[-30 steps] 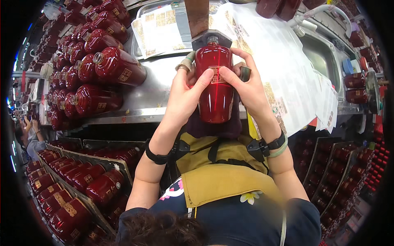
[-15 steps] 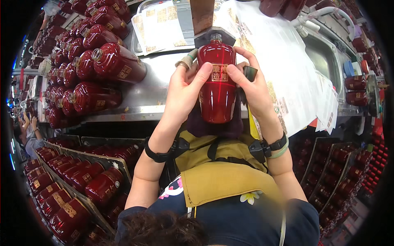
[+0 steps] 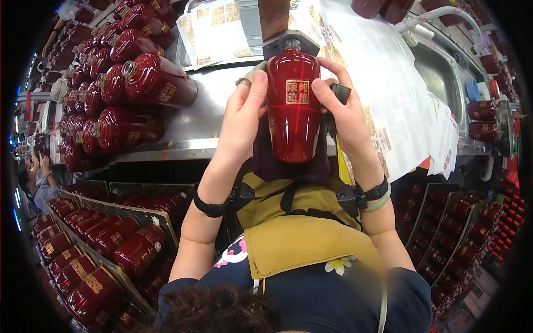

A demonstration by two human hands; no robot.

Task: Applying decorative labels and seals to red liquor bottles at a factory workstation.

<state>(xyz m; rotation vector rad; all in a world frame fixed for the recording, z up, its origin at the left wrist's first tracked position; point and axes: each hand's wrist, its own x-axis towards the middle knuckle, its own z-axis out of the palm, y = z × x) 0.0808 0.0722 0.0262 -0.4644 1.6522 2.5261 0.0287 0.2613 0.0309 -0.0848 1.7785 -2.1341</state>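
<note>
A dark red glass bottle (image 3: pixel 293 130) lies in front of me, its clear neck pointing away and its base toward me. On its upper side is a square gold-framed label (image 3: pixel 297 92), crossed by a thin bright red line. My left hand (image 3: pixel 240 119) is closed along the bottle's left side, thumb at the edge and fingertips partly hidden. My right hand (image 3: pixel 348 119) holds the right side, with its thumb on the glass near the label. A small dark green flat piece (image 3: pixel 341 93) sits at the right fingers. Under the bottle is a dark cloth-like support (image 3: pixel 264 158).
Several red bottles (image 3: pixel 158 80) lie stacked on the metal table (image 3: pixel 214 102) at left. Sheets of gold labels (image 3: pixel 214 30) lie behind, and white label sheets (image 3: pixel 388 83) cover the right. A dark bracket (image 3: pixel 272 49) stands beyond the neck. Racks of bottles (image 3: pixel 139 244) flank me below.
Both thumbs have shifted outward from the label to the bottle's sides, so the label shows fully. The bottle has moved slightly away from me.
</note>
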